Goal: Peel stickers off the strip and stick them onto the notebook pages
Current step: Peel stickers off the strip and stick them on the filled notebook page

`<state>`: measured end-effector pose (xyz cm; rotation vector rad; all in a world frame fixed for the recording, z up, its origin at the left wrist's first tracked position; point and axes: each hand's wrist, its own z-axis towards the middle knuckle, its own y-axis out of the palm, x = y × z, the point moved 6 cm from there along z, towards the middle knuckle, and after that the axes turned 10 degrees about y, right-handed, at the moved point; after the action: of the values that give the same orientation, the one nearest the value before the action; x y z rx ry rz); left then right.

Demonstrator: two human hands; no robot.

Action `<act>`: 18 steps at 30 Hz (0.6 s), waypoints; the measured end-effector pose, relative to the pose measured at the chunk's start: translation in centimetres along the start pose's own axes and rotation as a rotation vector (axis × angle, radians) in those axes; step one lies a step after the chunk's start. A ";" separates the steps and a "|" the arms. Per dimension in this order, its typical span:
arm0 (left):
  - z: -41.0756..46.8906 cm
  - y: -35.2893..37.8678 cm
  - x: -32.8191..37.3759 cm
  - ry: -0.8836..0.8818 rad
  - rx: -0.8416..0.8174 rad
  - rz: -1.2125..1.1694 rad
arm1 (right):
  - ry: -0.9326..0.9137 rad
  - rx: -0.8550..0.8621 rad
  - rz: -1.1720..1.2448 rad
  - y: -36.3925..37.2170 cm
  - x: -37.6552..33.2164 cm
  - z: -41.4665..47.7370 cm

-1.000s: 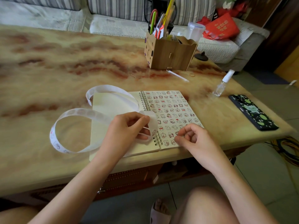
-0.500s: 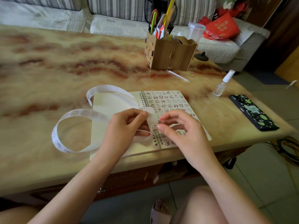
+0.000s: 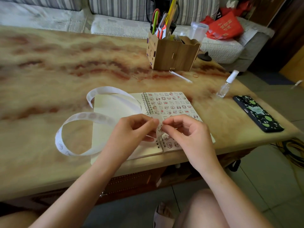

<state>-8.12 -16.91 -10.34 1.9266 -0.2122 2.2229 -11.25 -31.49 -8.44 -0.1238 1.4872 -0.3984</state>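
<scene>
Two pinches meet just above the notebook point(image 3: 174, 102): left hand point(image 3: 131, 129) grips the strip point(image 3: 92, 116) end, right hand point(image 3: 185, 130) pinches its sticker point(image 3: 159, 128), loops trailing leftward

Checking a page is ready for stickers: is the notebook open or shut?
Open. The notebook lies flat, spiral in the middle, with a blank left page and a sticker-covered right page both showing.

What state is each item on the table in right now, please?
notebook, open flat, right page covered in stickers.
sticker strip, looped, held over the notebook.
left hand, pinches the strip.
right hand, pinches the strip's end.
spray bottle, upright, capped.
phone, lying flat.
pen holder, upright, filled.
</scene>
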 end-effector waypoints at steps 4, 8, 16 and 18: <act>0.0 0.0 -0.3 -0.002 -0.011 0.032 | -0.006 0.013 -0.013 -0.1 0.1 0.0; -0.1 0.0 -0.2 -0.005 -0.001 0.025 | -0.027 0.018 -0.044 -0.2 0.0 -0.1; -0.2 0.0 -0.3 -0.018 0.037 0.047 | -0.037 -0.013 -0.158 0.4 -0.4 -0.3; -0.2 -0.1 -0.4 -0.020 0.046 0.059 | -0.054 -0.018 -0.203 0.5 -0.5 -0.4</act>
<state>-8.25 -16.75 -10.79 1.9918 -0.2261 2.2656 -11.60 -30.80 -8.17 -0.2998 1.4298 -0.5413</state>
